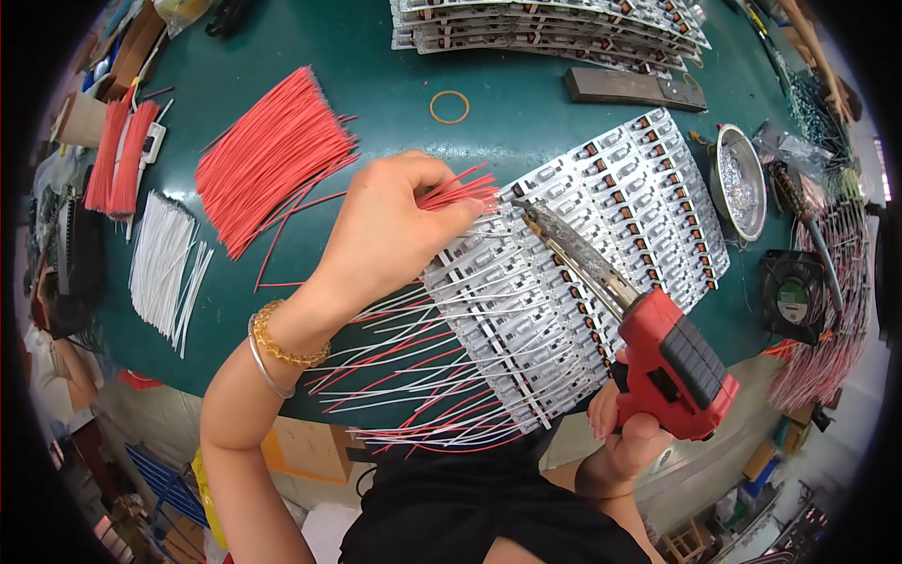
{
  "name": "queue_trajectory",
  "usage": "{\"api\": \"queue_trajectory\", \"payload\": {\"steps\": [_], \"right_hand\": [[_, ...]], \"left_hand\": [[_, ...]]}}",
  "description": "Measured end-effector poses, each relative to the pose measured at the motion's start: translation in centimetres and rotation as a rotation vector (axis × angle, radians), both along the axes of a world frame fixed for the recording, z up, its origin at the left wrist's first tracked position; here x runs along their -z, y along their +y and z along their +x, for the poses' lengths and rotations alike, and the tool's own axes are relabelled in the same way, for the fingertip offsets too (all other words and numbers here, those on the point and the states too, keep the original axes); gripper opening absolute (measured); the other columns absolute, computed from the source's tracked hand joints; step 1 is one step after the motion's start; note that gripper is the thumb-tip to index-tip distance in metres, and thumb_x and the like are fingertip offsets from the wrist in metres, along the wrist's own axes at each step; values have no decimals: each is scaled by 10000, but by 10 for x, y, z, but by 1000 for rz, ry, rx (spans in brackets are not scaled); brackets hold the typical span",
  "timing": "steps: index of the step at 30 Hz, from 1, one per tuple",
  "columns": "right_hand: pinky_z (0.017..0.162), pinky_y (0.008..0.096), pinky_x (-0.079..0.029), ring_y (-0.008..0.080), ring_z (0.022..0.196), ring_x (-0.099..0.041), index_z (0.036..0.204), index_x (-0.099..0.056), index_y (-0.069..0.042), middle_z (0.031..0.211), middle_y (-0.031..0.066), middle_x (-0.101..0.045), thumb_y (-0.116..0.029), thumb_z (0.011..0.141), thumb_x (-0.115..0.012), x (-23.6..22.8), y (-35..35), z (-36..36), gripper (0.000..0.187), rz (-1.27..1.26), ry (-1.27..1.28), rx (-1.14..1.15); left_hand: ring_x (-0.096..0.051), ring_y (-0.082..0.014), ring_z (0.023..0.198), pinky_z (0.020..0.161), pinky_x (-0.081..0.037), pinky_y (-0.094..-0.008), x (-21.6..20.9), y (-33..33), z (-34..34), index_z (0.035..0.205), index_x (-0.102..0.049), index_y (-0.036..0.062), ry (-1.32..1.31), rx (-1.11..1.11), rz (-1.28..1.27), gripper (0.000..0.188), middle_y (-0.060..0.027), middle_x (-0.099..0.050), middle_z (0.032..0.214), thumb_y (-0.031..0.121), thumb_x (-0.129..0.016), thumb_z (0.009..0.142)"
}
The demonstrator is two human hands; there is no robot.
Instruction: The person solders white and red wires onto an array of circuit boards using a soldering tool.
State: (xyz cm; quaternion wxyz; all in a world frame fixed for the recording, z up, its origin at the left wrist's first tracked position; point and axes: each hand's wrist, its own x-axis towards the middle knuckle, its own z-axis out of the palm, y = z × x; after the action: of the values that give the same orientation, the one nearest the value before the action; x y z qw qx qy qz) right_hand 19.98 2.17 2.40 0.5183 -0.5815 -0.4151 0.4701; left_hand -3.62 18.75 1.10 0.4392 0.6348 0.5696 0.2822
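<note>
Green desk [395, 85] space held the board sheet [601, 169]. The left grip [390, 211] pinched red wires [465, 193] by its upper-left edge; the right grip [628, 437] held a red gun-shaped tool [672, 371] (long tip [550, 230] pointing up-left, toward them).

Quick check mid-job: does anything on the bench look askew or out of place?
A few loose red wires splay from the large red wire bundle toward the left hand, unlike its mostly aligned strands. The soldering gun in the right hand has a dark, crusted-looking barrel, possibly from use.
</note>
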Motion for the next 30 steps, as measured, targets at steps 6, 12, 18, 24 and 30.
{"api": "queue_trajectory", "payload": {"steps": [6,12,18,24,30], "right_hand": [[407,231,-364,93,393,-426,1223,-463,160,508,-5,-446,-623,842,-655,7,-2,3,892,15,-54,0],[407,240,-358,103,394,-423,1158,-498,147,507,8,-452,-614,845,-660,36,-26,30,839,75,-272,-9],[404,238,-352,100,393,-427,1165,-500,147,507,3,-459,-609,830,-682,39,-28,32,847,72,-210,1],[404,231,-347,94,389,-430,1206,-489,147,508,-8,-464,-604,813,-705,32,-25,22,874,58,95,66],[418,231,-357,94,387,-420,1257,-453,157,512,-9,-463,-614,810,-701,9,-15,9,925,-13,23,18]], "left_hand": [[-584,-266,670,629,-462,-366,4,-6,8,793,-656,-63,8,-47,97,227,-151,-610,786,148,-740,780],[-529,-139,667,614,-423,-277,6,-12,11,774,-623,-56,37,-72,191,174,-75,-590,806,65,-748,775],[-576,-238,693,632,-455,-343,7,-13,12,778,-638,-43,70,-72,242,142,-116,-603,818,72,-719,769],[-579,-246,688,633,-459,-347,8,-14,12,778,-639,-44,72,-66,254,139,-122,-603,820,71,-717,767],[-548,-167,664,609,-436,-288,6,-14,12,789,-630,-47,111,-48,279,146,-85,-593,789,63,-727,787]]}}
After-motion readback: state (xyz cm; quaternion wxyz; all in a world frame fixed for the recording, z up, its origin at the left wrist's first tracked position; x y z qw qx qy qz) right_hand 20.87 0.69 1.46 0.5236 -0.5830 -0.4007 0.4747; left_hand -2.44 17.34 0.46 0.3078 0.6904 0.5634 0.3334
